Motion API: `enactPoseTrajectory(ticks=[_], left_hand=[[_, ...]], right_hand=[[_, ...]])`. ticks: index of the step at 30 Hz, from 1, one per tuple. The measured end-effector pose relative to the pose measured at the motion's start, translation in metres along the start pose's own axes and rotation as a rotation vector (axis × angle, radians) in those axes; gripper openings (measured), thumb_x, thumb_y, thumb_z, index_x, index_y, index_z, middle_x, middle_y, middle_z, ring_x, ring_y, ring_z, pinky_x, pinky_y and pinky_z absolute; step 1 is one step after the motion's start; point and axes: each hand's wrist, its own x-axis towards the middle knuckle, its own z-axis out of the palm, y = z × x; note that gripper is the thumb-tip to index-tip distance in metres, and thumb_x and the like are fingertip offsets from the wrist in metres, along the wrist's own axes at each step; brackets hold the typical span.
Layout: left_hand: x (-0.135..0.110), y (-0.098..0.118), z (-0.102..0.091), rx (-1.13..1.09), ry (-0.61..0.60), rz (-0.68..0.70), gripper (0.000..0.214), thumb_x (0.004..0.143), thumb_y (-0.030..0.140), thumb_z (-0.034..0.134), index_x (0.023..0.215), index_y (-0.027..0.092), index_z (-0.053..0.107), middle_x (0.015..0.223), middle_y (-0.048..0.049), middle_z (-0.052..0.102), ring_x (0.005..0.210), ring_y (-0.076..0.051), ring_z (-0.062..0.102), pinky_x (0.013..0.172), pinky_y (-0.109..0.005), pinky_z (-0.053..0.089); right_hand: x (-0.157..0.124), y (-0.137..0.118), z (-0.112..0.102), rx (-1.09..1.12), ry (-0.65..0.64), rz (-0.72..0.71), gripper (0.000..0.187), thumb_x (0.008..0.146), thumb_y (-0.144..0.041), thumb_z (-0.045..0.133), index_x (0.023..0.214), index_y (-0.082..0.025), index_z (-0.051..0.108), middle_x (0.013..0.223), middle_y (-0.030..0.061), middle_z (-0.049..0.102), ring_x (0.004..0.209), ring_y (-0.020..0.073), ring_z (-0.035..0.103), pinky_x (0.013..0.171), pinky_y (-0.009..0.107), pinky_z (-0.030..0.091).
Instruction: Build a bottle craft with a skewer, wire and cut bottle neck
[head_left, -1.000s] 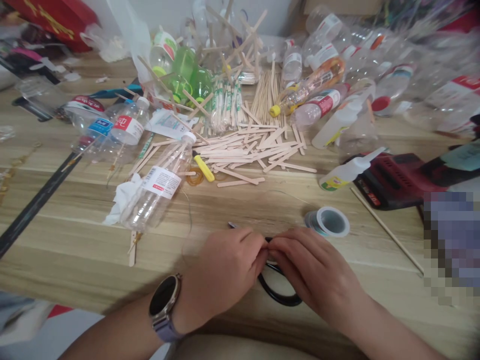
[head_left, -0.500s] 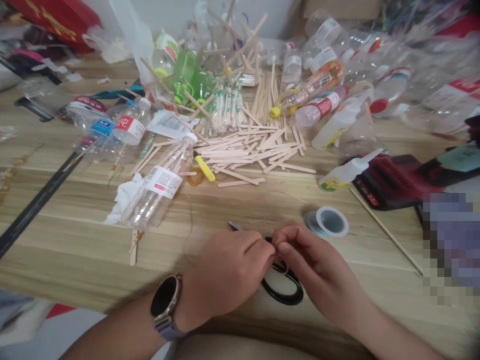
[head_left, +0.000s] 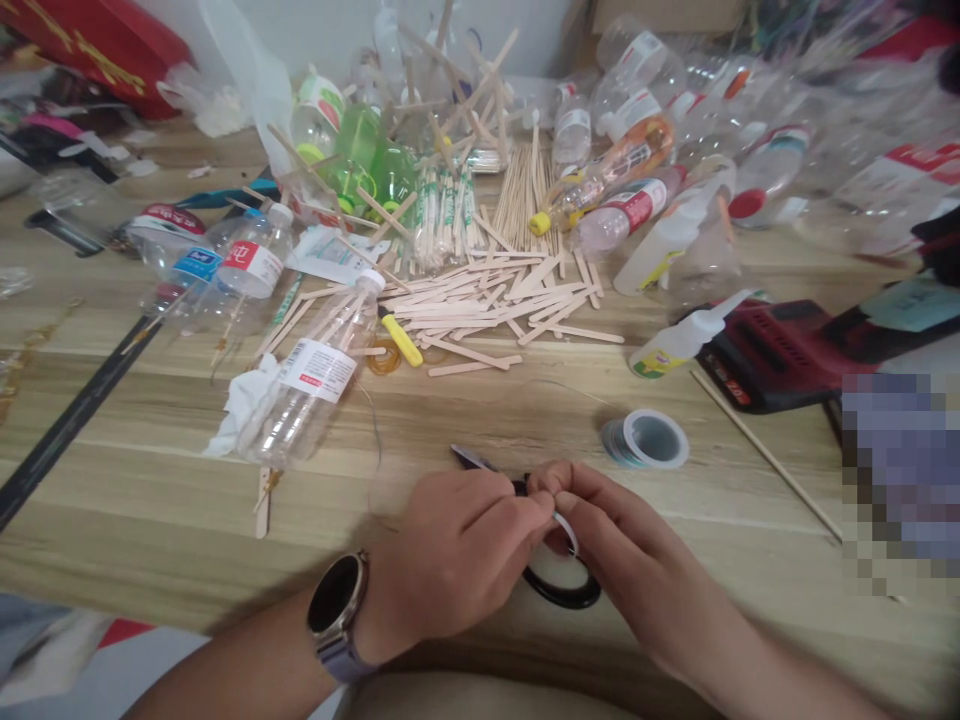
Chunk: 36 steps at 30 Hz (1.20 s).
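Note:
My left hand (head_left: 469, 550), with a watch (head_left: 336, 600) on its wrist, is closed in a pinch. Its fingertips meet those of my right hand (head_left: 622, 545), which is also pinched. Between them a thin white curved strip (head_left: 570, 532) shows; most of it is hidden by the fingers, so I cannot tell its kind. Below the hands lie scissors (head_left: 566, 598) with black handles, partly covered, blades pointing up and left. A spool of thread (head_left: 645, 440) stands just beyond my right hand. A fine thread (head_left: 377, 430) runs over the table left of my hands.
A clear bottle (head_left: 307, 385) with sticks inside lies left. Beyond are a yellow-handled tool (head_left: 401, 340), a heap of craft sticks (head_left: 480, 310), and many plastic bottles (head_left: 630, 215). At right are a glue bottle (head_left: 679, 340), a red-black power tool (head_left: 765, 350) and a thin stick (head_left: 765, 450).
The white curved strip now shows between my fingertips, where it was hardly visible before. My fingers have shifted slightly, and the whole view has moved a little.

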Motion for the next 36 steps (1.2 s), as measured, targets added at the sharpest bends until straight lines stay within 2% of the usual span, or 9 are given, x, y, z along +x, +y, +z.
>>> enactPoseTrajectory(ticks=[6, 10, 13, 17, 19, 22, 26, 31, 36], left_hand=[[0.000, 0.001, -0.003, -0.002, -0.021, 0.013, 0.022, 0.099, 0.020, 0.044, 0.096, 0.020, 0.066, 0.066, 0.0003, 0.067, 0.061, -0.013, 0.060, 0.057, -0.027, 0.041], [0.004, 0.001, -0.005, -0.058, -0.022, -0.006, 0.020, 0.097, 0.021, 0.049, 0.089, 0.020, 0.067, 0.063, 0.0013, 0.064, 0.058, -0.011, 0.057, 0.056, -0.025, 0.039], [0.007, -0.001, -0.004, -0.121, -0.036, -0.136, 0.018, 0.094, 0.020, 0.053, 0.080, 0.019, 0.065, 0.059, 0.0029, 0.061, 0.054, -0.010, 0.053, 0.054, -0.023, 0.037], [0.010, -0.003, -0.003, -0.211, -0.078, -0.332, 0.016, 0.091, 0.023, 0.058, 0.078, 0.018, 0.065, 0.059, 0.0043, 0.059, 0.051, -0.008, 0.047, 0.052, -0.022, 0.034], [0.011, -0.004, -0.003, -0.292, -0.091, -0.422, 0.014, 0.089, 0.024, 0.059, 0.079, 0.019, 0.066, 0.058, 0.0056, 0.057, 0.051, -0.007, 0.044, 0.052, -0.021, 0.034], [0.014, -0.005, -0.003, -0.483, -0.131, -0.584, 0.013, 0.086, 0.024, 0.061, 0.075, 0.019, 0.065, 0.056, 0.0066, 0.052, 0.051, -0.007, 0.042, 0.051, -0.020, 0.033], [0.017, -0.011, -0.004, -0.851, -0.233, -0.805, 0.016, 0.080, 0.031, 0.069, 0.075, 0.017, 0.065, 0.059, 0.0055, 0.053, 0.055, -0.007, 0.043, 0.050, -0.019, 0.032], [0.019, -0.018, -0.002, -1.290, -0.257, -1.041, 0.027, 0.067, 0.036, 0.080, 0.070, 0.016, 0.061, 0.052, 0.0084, 0.047, 0.044, -0.003, 0.031, 0.043, -0.019, 0.021], [0.023, -0.017, -0.002, -1.434, -0.236, -1.151, 0.035, 0.058, 0.036, 0.085, 0.065, 0.016, 0.057, 0.050, 0.0097, 0.045, 0.042, -0.001, 0.028, 0.041, -0.019, 0.016]], right_hand=[[0.004, -0.002, -0.006, -0.007, -0.059, 0.088, 0.028, 0.093, -0.041, 0.048, 0.072, -0.022, 0.050, 0.061, -0.0032, 0.047, 0.056, 0.0120, 0.040, 0.051, 0.024, 0.037], [0.005, -0.005, -0.010, -0.020, -0.053, 0.098, 0.027, 0.089, -0.043, 0.052, 0.072, -0.022, 0.051, 0.060, -0.0040, 0.046, 0.052, 0.0112, 0.039, 0.046, 0.022, 0.035], [0.003, -0.009, -0.011, -0.131, 0.065, 0.002, 0.024, 0.091, -0.041, 0.051, 0.078, -0.022, 0.057, 0.062, -0.0027, 0.052, 0.053, 0.0122, 0.047, 0.046, 0.022, 0.041], [-0.003, -0.010, -0.008, -0.448, 0.253, -0.296, 0.014, 0.084, -0.034, 0.063, 0.092, -0.024, 0.057, 0.070, -0.0019, 0.061, 0.058, 0.0141, 0.057, 0.051, 0.024, 0.050], [-0.004, -0.007, -0.006, -0.592, 0.265, -0.387, 0.015, 0.082, -0.027, 0.065, 0.093, -0.025, 0.056, 0.069, -0.0037, 0.060, 0.058, 0.0130, 0.058, 0.053, 0.023, 0.051], [-0.003, -0.004, -0.005, -0.705, 0.296, -0.430, 0.012, 0.083, -0.019, 0.058, 0.093, -0.025, 0.054, 0.073, -0.0034, 0.059, 0.062, 0.0129, 0.060, 0.058, 0.023, 0.052], [0.001, -0.001, -0.008, -0.741, 0.324, -0.468, 0.014, 0.086, -0.017, 0.057, 0.096, -0.026, 0.052, 0.078, -0.0011, 0.059, 0.069, 0.0151, 0.061, 0.062, 0.026, 0.054], [-0.001, 0.002, -0.015, -0.751, 0.308, -0.614, 0.017, 0.089, -0.009, 0.055, 0.091, -0.026, 0.054, 0.102, 0.0047, 0.060, 0.095, 0.0169, 0.063, 0.076, 0.029, 0.055], [-0.002, 0.003, -0.014, -0.803, 0.266, -0.692, 0.020, 0.089, -0.011, 0.058, 0.106, -0.023, 0.062, 0.110, 0.0091, 0.060, 0.098, 0.0183, 0.065, 0.078, 0.030, 0.057]])
